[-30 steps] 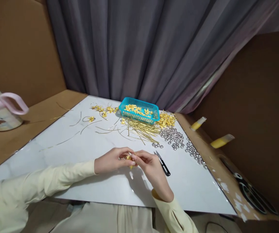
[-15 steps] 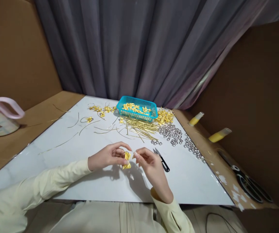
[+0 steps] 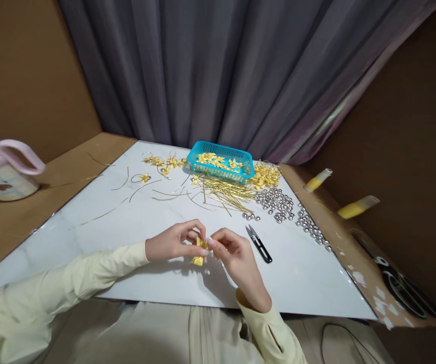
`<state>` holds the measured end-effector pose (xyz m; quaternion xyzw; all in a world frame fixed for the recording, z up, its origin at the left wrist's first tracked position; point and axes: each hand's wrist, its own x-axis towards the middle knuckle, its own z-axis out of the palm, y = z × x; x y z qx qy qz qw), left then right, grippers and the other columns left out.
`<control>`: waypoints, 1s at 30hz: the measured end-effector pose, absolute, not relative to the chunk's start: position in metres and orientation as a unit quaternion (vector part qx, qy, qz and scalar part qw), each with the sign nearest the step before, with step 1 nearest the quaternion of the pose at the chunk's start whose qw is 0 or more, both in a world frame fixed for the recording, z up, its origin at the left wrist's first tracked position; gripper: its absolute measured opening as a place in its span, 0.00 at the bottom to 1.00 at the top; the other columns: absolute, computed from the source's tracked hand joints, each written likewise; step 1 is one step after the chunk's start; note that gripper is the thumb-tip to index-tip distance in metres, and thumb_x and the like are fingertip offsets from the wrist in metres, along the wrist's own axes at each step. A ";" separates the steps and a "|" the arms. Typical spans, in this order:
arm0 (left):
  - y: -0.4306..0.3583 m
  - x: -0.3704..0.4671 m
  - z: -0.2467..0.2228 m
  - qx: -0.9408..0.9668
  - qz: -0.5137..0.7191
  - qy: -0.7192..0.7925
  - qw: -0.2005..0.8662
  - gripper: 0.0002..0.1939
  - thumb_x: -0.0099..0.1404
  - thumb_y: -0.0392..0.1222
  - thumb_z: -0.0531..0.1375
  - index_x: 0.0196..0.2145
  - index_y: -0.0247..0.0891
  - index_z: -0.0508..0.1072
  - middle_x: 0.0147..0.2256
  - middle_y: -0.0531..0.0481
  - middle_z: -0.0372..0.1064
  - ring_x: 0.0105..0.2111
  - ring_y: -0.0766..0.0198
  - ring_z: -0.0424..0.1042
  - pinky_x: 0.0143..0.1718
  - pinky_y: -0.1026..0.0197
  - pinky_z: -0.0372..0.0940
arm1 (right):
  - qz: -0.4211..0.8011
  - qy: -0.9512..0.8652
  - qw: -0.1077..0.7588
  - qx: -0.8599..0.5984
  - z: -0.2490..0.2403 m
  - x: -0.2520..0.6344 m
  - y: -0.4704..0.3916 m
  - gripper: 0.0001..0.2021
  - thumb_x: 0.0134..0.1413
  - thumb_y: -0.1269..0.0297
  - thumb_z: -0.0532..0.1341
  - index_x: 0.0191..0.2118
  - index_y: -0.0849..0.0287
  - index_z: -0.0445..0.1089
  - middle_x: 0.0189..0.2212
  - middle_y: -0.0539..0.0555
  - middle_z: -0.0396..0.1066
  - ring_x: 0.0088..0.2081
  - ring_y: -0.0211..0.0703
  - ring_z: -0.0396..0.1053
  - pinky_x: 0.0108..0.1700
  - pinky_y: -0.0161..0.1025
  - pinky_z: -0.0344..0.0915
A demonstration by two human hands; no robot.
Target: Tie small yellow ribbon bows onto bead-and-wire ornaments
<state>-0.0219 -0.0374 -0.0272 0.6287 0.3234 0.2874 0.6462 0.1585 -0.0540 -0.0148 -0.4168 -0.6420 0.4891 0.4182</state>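
Near the front of the white board, a yellow ribbon bow (image 3: 198,259) is pinched between the thumb and fingers of my left hand (image 3: 178,242). My right hand (image 3: 236,258) meets it from the right, its thumb and forefinger pressed together at the bow's edge. Whatever lies between those right fingertips is too small to make out. Thread snips (image 3: 259,245) rest to the right of my right hand. Beyond my hands lie a bundle of gold cords (image 3: 227,191) and a pile of small silver rings (image 3: 274,202).
A blue basket (image 3: 221,174) with yellow bows stands at the back, with a heap of yellow bows (image 3: 265,174) beside it. More bows and loose cords lie at left. A mug (image 3: 3,177) is far left; large scissors (image 3: 403,288) and two yellow-filled tubes (image 3: 318,180) are at right.
The fingertips of both hands have come together at the bow, closing the small gap between them. The whole view has shifted slightly.
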 end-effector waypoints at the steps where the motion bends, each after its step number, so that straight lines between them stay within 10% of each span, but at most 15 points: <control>1: -0.038 -0.022 -0.028 0.629 0.285 0.325 0.647 0.13 0.57 0.41 0.63 0.35 0.37 0.61 0.27 0.53 0.72 0.28 0.66 0.71 0.33 0.63 0.63 | 0.478 -0.648 0.421 -0.417 -0.015 0.158 -0.054 0.12 0.52 0.60 0.59 0.23 0.60 0.65 0.17 0.47 0.64 0.20 0.33 0.59 0.23 0.31 0.58; 10: -0.036 -0.023 -0.028 0.787 0.288 0.303 0.454 0.06 0.59 0.39 0.60 0.32 0.33 0.73 0.37 0.46 0.70 0.38 0.63 0.70 0.43 0.61 0.62 | 0.315 -0.748 0.424 -0.401 -0.015 0.161 -0.058 0.10 0.52 0.71 0.57 0.22 0.60 0.67 0.20 0.50 0.66 0.23 0.35 0.61 0.28 0.33 0.57; 17: -0.048 -0.018 -0.030 0.863 0.341 0.308 0.211 0.05 0.60 0.36 0.58 0.30 0.35 0.74 0.37 0.44 0.69 0.43 0.57 0.62 0.47 0.53 0.58 | 0.412 -0.668 0.401 -0.473 -0.021 0.156 -0.060 0.10 0.53 0.64 0.56 0.24 0.60 0.66 0.20 0.50 0.66 0.22 0.36 0.62 0.25 0.32 0.58; 30: -0.049 -0.015 -0.062 0.885 0.290 0.341 0.125 0.07 0.66 0.36 0.52 0.34 0.34 0.69 0.29 0.48 0.70 0.33 0.63 0.66 0.35 0.61 0.58 | 0.372 -0.669 0.365 -0.530 -0.053 0.153 -0.053 0.10 0.52 0.65 0.54 0.23 0.59 0.64 0.14 0.46 0.59 0.18 0.35 0.56 0.23 0.32 0.54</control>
